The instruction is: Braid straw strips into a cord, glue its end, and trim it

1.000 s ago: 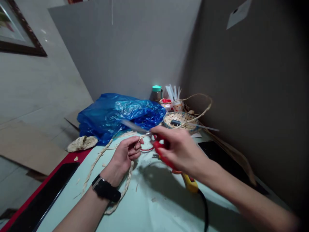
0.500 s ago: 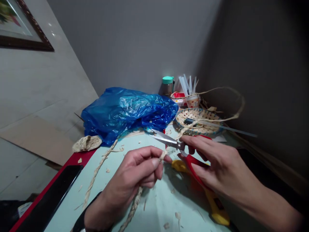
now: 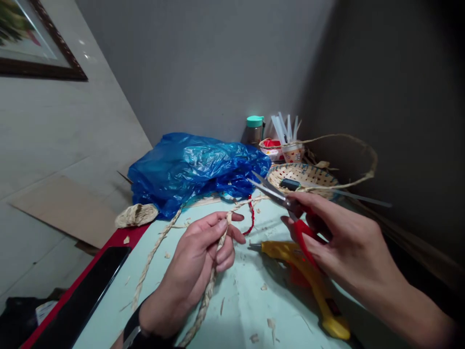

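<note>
My left hand (image 3: pixel 196 261) is closed around a braided straw rope (image 3: pixel 205 298), thumb and forefinger pinching it near its upper end. The braid runs down past my wrist and on toward the woven basket. My right hand (image 3: pixel 345 242) grips red-handled scissors (image 3: pixel 286 203) with the blades slightly parted, pointing up-left, a short way right of the braid. A yellow glue gun (image 3: pixel 305 276) lies on the pale green table (image 3: pixel 240 310) under my right hand.
A crumpled blue plastic bag (image 3: pixel 192 167) lies at the back, beside a green-lidded jar (image 3: pixel 254 128), a cup of white sticks (image 3: pixel 290 140) and a small woven basket (image 3: pixel 301 174). A second braid (image 3: pixel 152 257) lies left. A black phone (image 3: pixel 83 295) sits at the left edge. Straw scraps litter the table.
The scissors have pulled up and to the right, away from the braid end. My left hand shifted its pinch on the braid and turned slightly; the glue gun now shows fully.
</note>
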### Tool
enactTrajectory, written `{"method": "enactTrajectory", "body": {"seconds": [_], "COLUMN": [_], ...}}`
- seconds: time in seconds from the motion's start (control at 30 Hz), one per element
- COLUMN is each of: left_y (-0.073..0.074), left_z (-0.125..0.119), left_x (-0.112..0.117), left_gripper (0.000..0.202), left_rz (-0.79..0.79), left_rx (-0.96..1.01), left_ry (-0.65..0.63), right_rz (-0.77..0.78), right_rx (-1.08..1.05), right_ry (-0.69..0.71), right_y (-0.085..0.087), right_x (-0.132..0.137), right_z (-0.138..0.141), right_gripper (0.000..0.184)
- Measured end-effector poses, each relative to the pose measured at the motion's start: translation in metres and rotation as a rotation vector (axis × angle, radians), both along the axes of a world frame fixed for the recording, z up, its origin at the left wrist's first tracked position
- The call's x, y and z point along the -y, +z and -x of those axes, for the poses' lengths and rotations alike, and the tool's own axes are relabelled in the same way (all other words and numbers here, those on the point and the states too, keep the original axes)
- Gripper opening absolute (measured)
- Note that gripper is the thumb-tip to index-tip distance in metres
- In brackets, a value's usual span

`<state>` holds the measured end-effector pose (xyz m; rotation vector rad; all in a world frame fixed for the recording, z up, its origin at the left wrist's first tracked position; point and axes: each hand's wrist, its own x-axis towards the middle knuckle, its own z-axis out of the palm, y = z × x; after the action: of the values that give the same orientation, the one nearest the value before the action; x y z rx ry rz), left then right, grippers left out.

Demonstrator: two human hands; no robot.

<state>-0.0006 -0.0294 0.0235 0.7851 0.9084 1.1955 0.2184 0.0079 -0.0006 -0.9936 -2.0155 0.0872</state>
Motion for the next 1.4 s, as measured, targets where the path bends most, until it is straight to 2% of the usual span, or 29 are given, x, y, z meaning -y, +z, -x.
{"method": "enactTrajectory", "body": {"seconds": [0.13, 0.27, 0.63, 0.9, 1.2, 1.4], "left_y": [-0.003, -0.002, -0.003, -0.001, -0.003, 0.001], "left_z": [0.001, -0.002, -0.006, -0.012, -0.010, -0.010], "left_x": [0.000, 0.004, 0.005, 0.010, 0.015, 0.017], "left_gripper": [0.011, 0.011, 0.012, 0.014, 0.010, 0.013], "left_rz": [-0.058, -0.024, -0.021, -0.061, -0.152, -0.123], "left_rx": [0.035, 0.080, 0.109, -0.020, -0.278, -0.300], "left_ry": [0.055, 0.064, 0.029, 0.095, 0.100, 0.071], "right_rz": [-0.083, -0.103, -0.183, -0.334, -0.285, -0.328], "right_rx": [0.165, 0.300, 0.374, 0.431, 0.377, 0.384], "right_ry": [0.043, 0.028, 0.041, -0.052, -0.015, 0.044], "right_y": [-0.001, -0.003, 0.001, 0.004, 0.003, 0.001], "right_x": [0.007, 0.011, 0.012, 0.012, 0.011, 0.008], "right_z": [0.007, 0.016, 0.017, 0.014, 0.012, 0.005], "right_gripper": [0.031, 0.031, 0.043, 0.042, 0.036, 0.034]}}
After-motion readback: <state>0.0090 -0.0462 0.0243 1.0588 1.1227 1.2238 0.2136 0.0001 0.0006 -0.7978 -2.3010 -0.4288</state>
